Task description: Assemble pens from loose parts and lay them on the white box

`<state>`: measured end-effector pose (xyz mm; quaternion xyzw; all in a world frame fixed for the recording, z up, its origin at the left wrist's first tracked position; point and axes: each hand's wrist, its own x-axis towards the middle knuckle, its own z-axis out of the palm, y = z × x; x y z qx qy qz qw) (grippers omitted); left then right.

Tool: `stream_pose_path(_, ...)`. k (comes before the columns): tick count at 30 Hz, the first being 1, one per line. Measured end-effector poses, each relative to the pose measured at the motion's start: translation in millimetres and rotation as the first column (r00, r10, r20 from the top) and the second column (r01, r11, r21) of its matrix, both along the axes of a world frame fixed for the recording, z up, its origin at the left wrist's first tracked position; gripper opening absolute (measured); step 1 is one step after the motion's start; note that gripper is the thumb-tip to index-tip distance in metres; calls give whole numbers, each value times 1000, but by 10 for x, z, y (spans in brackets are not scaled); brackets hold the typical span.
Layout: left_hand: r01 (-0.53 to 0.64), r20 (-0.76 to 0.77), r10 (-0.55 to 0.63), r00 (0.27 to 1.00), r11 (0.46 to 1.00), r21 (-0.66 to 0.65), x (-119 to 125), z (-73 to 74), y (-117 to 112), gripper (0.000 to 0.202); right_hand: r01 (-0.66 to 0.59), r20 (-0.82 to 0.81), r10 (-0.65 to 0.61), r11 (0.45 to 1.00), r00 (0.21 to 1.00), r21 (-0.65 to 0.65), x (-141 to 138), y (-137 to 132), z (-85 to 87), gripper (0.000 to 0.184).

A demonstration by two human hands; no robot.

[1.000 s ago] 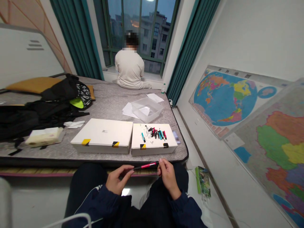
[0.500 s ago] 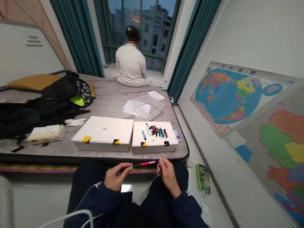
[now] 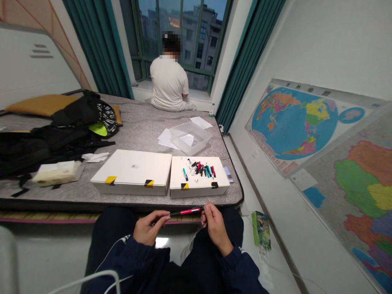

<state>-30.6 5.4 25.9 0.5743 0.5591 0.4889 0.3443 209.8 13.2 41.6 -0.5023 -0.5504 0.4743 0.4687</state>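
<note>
A black and red pen (image 3: pixel 187 211) is stretched level between my two hands, over my lap and just short of the bed's edge. My left hand (image 3: pixel 150 226) pinches its left, black end between thumb and fingers. At the other end, the thumb and fingers of my right hand (image 3: pixel 216 226) close on the pen's dark tip, which they partly cover. Beyond my hands, several pen parts (image 3: pixel 202 169) in black, red, teal and white lie scattered on the smaller white box (image 3: pixel 177 179).
A larger closed white box (image 3: pixel 131 167) sits left of the smaller one. Behind them stand a clear plastic bin (image 3: pixel 190 139) and papers. Tissues (image 3: pixel 56 173) and black bags (image 3: pixel 45 141) lie on the left of the bed. A person (image 3: pixel 169 83) sits by the window, back turned.
Both hands keep hold of the pen in nearly the same place. The view has shifted very slightly; nothing else has visibly moved.
</note>
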Motion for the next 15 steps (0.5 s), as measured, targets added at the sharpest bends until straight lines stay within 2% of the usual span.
stream_pose_path(6, -4, 17, 4, 1000, 1000, -5, -32, -66, 21, 23, -46, 55, 45, 999, 997, 10, 3, 6, -30, 35)
stream_pose_path(10, -9, 55, 8, 998, 1000, 27, -20, -50, 24, 24, -63, 83, 62, 998, 995, 3, 21, 25, -67, 37)
stream_pose_path(15, 22, 60, -34, 998, 983, 184, -4, 9, 33, 17, -57, -90, 47, 992, 995, -111, 4, 71, -142, 42)
